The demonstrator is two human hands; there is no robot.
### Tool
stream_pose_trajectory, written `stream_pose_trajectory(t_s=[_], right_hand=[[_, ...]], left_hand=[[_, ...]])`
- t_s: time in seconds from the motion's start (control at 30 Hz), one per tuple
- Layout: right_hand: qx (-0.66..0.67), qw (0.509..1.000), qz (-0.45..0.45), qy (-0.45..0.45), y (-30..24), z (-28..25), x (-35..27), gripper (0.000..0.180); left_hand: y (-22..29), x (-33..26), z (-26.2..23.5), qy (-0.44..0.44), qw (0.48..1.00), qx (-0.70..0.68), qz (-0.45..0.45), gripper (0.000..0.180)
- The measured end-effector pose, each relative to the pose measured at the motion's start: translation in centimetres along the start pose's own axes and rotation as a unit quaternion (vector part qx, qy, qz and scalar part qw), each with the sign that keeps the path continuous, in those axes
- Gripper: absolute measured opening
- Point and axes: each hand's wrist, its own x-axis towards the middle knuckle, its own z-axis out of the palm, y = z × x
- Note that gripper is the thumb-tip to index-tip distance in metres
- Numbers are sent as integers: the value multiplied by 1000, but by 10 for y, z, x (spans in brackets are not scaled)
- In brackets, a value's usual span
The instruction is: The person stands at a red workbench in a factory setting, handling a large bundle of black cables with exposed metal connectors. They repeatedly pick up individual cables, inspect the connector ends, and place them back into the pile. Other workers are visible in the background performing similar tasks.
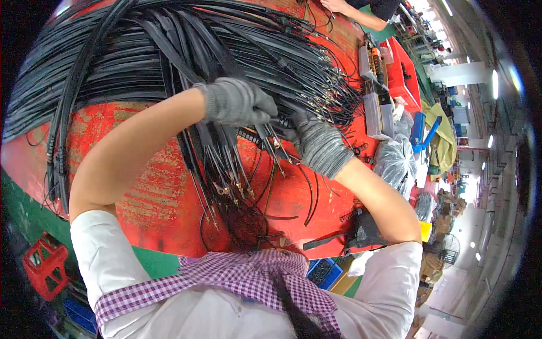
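Both my hands wear grey knitted gloves and meet over the middle of the red table. My left hand (240, 103) is closed, thumb pressed to the fingers, on a black cable (279, 122). Just to its right, my right hand (323, 144) has its fingers curled round the same cable; its fingertips are partly hidden. Below the hands hangs a bunch of black cables (217, 150), their thin ends tipped with metal terminals (228, 189). Behind the hands lies a thick pile of long black cables (124, 62), with many bare-tipped ends (330, 85) fanned out at the right.
Grey parts bins (377, 116) and a red crate (403, 73) line the table's right edge, near clear plastic bags (395, 161) and a blue tool (424, 133). Another person's hand (337, 7) is at the far edge. A red stool (46, 265) stands lower left.
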Motion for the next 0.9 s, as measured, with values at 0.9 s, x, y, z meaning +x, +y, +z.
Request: stream_pose_trajectory(t_s=[0.9], right_hand=[[728, 570, 37, -379, 11, -11, 33, 27]], left_hand=[[-25, -47, -7, 138, 982, 32, 123, 23]])
